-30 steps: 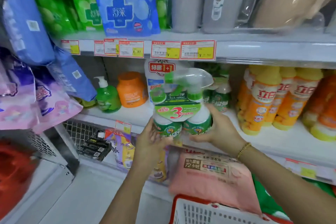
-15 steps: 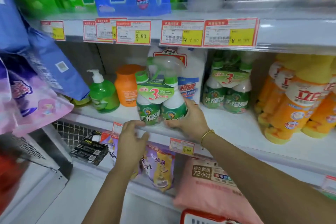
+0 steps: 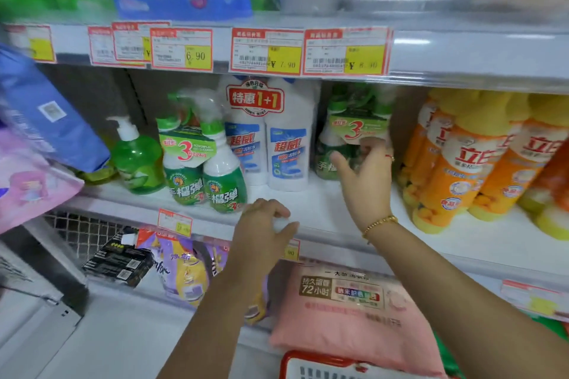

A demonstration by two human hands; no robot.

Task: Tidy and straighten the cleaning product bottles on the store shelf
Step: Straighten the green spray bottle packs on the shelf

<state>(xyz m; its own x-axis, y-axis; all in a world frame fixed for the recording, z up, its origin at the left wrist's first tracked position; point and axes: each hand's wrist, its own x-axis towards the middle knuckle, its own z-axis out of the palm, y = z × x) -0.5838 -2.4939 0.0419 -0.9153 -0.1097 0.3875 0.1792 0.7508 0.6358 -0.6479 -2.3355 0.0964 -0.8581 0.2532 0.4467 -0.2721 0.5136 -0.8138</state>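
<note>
Spray bottles (image 3: pixel 204 160) in a shrink-wrapped green and white pack stand upright at the centre left of the frame, near the front edge of the middle shelf (image 3: pixel 317 209), long axis vertical, labels facing outward and the trigger heads pointing left. Just behind them stand two white bottles (image 3: pixel 271 144), also upright. A second green pack (image 3: pixel 348 132) sits further back at centre right, blurred and partly hidden by the right hand (image 3: pixel 366 181), whose fingers are spread open against its front; whether they actually grip it cannot be told. The left hand (image 3: pixel 264 231) rests loosely curled at the shelf's front lip, holding nothing. Orange bottles (image 3: pixel 474 163) crowd the right side, the outermost cut off by the frame. Bare shelf lies open between the two green packs and in front of the white bottles.
</note>
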